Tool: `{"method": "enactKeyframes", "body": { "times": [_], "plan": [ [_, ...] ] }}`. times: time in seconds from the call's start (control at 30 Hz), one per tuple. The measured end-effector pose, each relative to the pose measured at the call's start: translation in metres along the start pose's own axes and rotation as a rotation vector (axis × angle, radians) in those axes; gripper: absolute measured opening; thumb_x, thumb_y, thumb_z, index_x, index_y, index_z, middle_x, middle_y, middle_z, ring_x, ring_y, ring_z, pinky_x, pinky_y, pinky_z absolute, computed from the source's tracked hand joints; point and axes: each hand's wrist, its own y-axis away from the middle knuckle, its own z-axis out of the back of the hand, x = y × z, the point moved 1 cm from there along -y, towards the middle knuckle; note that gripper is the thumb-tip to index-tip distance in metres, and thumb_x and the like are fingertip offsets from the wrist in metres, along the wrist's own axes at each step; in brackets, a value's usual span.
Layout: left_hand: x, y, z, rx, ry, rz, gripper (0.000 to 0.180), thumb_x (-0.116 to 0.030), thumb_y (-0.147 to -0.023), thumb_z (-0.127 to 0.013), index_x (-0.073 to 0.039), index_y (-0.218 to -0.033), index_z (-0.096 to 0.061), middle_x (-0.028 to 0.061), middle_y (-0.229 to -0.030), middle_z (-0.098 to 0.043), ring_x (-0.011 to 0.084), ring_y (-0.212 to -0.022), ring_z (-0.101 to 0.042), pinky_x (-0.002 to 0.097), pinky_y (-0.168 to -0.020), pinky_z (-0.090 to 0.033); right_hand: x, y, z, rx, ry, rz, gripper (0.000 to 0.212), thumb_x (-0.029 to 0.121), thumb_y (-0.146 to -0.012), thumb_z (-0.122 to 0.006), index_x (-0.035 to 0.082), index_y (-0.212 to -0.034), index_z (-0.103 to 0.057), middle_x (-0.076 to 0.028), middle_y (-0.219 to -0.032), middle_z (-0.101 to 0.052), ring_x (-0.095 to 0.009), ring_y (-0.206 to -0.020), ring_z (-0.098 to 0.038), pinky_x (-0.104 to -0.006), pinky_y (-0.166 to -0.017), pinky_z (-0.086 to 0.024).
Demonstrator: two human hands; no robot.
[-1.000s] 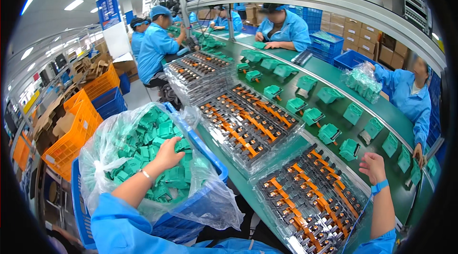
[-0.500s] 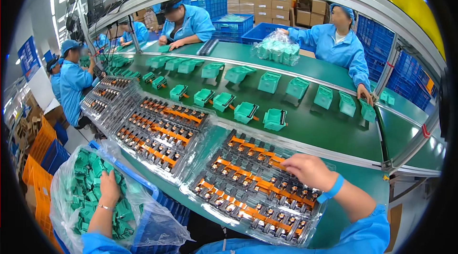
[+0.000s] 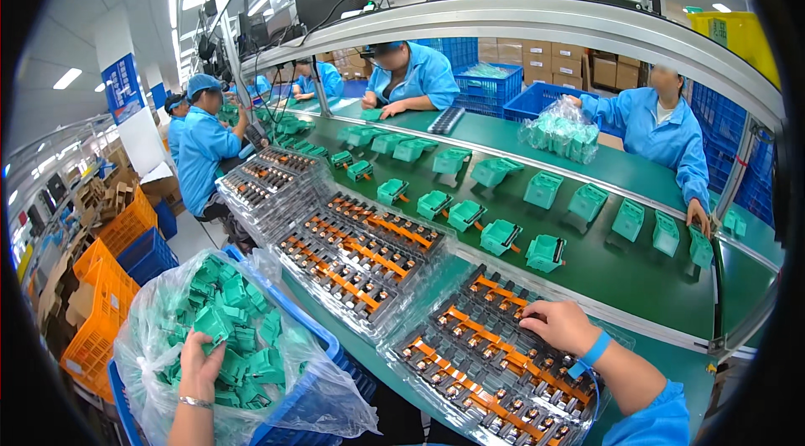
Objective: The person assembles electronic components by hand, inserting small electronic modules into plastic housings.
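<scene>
At the lower left, a clear plastic bag (image 3: 147, 324) full of green plastic housings (image 3: 251, 362) lines a blue crate (image 3: 342, 362). My left hand (image 3: 198, 372) is closed on one green plastic housing (image 3: 214, 323) above the heap, thumb and fingers gripping its lower edge. My right hand (image 3: 563, 327), with a blue wrist strap, rests over the clear blister tray (image 3: 394, 352) in front of me. That tray holds rows of small black parts with orange ribbon strips (image 3: 495, 352). The right fingers are pinched together among the upper rows; what lies between them is hidden.
Two further blister trays (image 3: 366, 257) extend to the left. Beyond them, green housings (image 3: 546, 253) sit in rows on the green conveyor belt (image 3: 604, 282). A metal frame (image 3: 520, 17) spans overhead. Across the belt, a co-worker (image 3: 658, 132) touches a housing. Orange crates (image 3: 101, 320) stand far left.
The view has swung left, shifting the scene rightward. My left hand, earlier reaching into the heap, now holds up a green housing. The right hand stays over the same tray.
</scene>
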Motion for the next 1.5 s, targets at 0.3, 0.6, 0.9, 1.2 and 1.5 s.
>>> {"method": "enactKeyframes", "body": {
  "times": [0.3, 0.6, 0.9, 1.2, 1.5],
  "plan": [
    [0.013, 0.098, -0.104, 0.049, 0.201, 0.266, 0.026, -0.016, -0.08, -0.054, -0.006, -0.105, -0.053, 0.0088, -0.097, -0.06, 0.0241, -0.093, -0.057, 0.04, -0.083, -0.051, -0.002, 0.022, 0.029, 0.029, -0.1, -0.206, 0.026, 0.033, -0.081, -0.065, 0.008, -0.086, -0.062, -0.009, -0.069, -0.063, -0.023, -0.066, -0.062, -0.0345, -0.061, -0.048],
    [0.131, 0.179, -0.226, 0.609, 0.151, 0.708, 0.032, -0.024, -0.088, -0.057, -0.012, -0.117, -0.05, 0.0061, -0.109, -0.058, 0.0214, -0.1, -0.054, 0.0428, -0.085, -0.042, -0.008, 0.07, 0.028, -0.216, -1.248, -0.294, 0.031, 0.007, -0.091, -0.051, -0.002, -0.12, -0.045, -0.015, -0.089, -0.061, -0.02, -0.075, -0.064, -0.0308, -0.067, -0.054],
    [0.202, 0.224, -0.277, 0.783, 0.037, 0.777, 0.032, -0.002, -0.085, -0.055, -0.005, -0.116, -0.045, 0.0111, -0.106, -0.057, 0.0231, -0.093, -0.059, 0.0395, -0.081, -0.05, -0.02, 0.071, 0.017, -0.169, -1.587, -0.358, 0.02, 0.008, -0.091, -0.05, -0.001, -0.109, -0.049, -0.019, -0.101, -0.06, -0.028, -0.091, -0.064, -0.0356, -0.073, -0.056],
    [0.212, 0.231, -0.284, 0.819, 0.157, 0.842, 0.014, -0.009, -0.092, -0.049, -0.003, -0.105, -0.048, 0.0159, -0.117, -0.054, 0.0288, -0.109, -0.055, 0.0494, -0.098, -0.042, -0.029, 0.068, 0.005, -0.249, -1.552, -0.402, 0.017, 0.006, -0.085, -0.063, -0.002, -0.1, -0.059, -0.006, -0.094, -0.061, -0.012, -0.081, -0.059, -0.0273, -0.07, -0.053],
    [0.237, 0.233, -0.266, 0.858, 0.103, 0.66, 0.018, -0.002, -0.089, -0.053, 0.0, -0.107, -0.05, 0.015, -0.112, -0.058, 0.0272, -0.107, -0.056, 0.0469, -0.097, -0.044, 0.002, 0.075, 0.02, -0.403, -1.266, -0.26, 0.019, -0.002, -0.08, -0.066, -0.002, -0.097, -0.058, -0.004, -0.09, -0.062, -0.009, -0.078, -0.058, -0.0231, -0.074, -0.049]
  ]
}}
